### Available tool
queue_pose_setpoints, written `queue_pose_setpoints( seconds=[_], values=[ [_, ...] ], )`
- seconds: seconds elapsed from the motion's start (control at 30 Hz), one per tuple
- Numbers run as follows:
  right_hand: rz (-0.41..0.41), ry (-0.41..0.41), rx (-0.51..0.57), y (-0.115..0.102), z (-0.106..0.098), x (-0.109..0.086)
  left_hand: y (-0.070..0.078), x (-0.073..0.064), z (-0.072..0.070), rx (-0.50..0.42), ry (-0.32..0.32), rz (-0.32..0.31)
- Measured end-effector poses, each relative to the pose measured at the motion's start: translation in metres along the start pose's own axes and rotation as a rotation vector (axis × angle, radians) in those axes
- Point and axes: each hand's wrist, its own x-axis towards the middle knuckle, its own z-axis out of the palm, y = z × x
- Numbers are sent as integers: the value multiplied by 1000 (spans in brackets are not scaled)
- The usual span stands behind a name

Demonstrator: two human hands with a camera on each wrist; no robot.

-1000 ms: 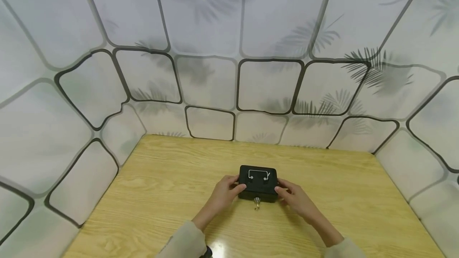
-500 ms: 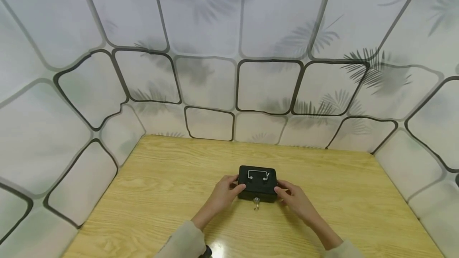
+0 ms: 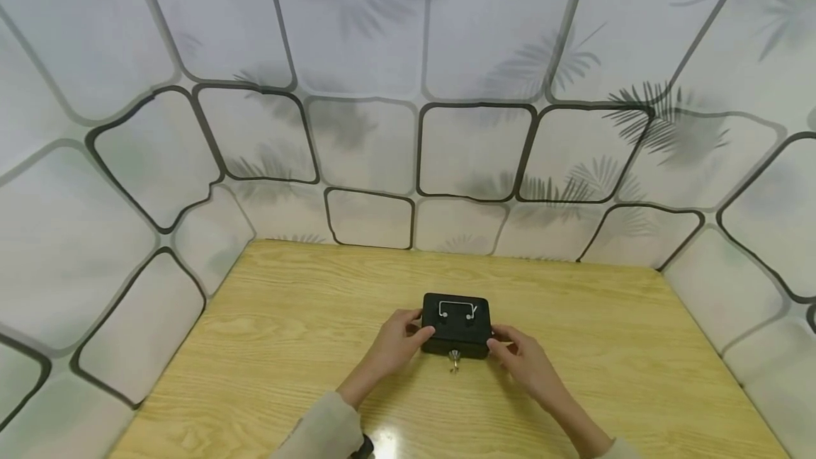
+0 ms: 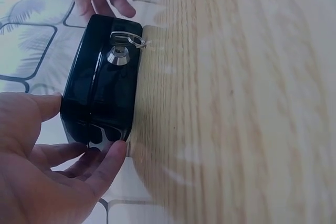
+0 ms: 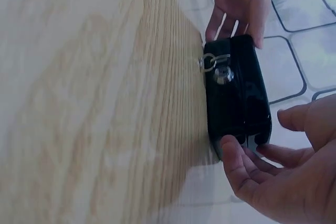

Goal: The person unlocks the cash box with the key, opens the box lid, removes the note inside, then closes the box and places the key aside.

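A black cash box (image 3: 455,331) sits on the wooden table, lid closed, with a folded wire handle (image 3: 457,307) on top. A key (image 4: 122,39) on a ring stands in its silver front lock (image 4: 118,56). My left hand (image 3: 394,343) holds the box's left side, thumb at the lid's edge and fingertips against the end wall. On the other side, my right hand (image 3: 524,361) has its thumb raised off the box in the right wrist view. Its fingers (image 5: 236,163) are spread close to the right end; whether they touch is hard to tell.
The wood-grain table (image 3: 306,303) extends around the box. Patterned cloth-like walls (image 3: 370,218) stand along its back and both sides. A dark band (image 3: 363,447) shows at the left sleeve's cuff.
My right hand has loosened and drawn slightly away from the box's right side. The left hand keeps its hold, and the box stays in place; the head view has shifted slightly.
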Motion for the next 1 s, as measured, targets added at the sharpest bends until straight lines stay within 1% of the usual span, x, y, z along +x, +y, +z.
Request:
queue_pose_setpoints(
  seconds=[0.13,0.27,0.37,0.47,0.73,1.0],
  values=[
    [18,33,13,-5,4,-8,-1,0,0,0,1,9],
    [73,73,37,-8,9,-15,-1,0,0,-17,-5,14],
    [104,102,36,-9,13,-20,1,1,-1,-28,-10,14],
    [113,113,46,-11,18,-23,2,0,-1,-29,-17,19],
    [82,61,57,-16,41,-27,3,0,-2,-26,-21,23],
    [76,20,57,-21,53,-23,3,0,-4,-29,-25,22]
  ],
)
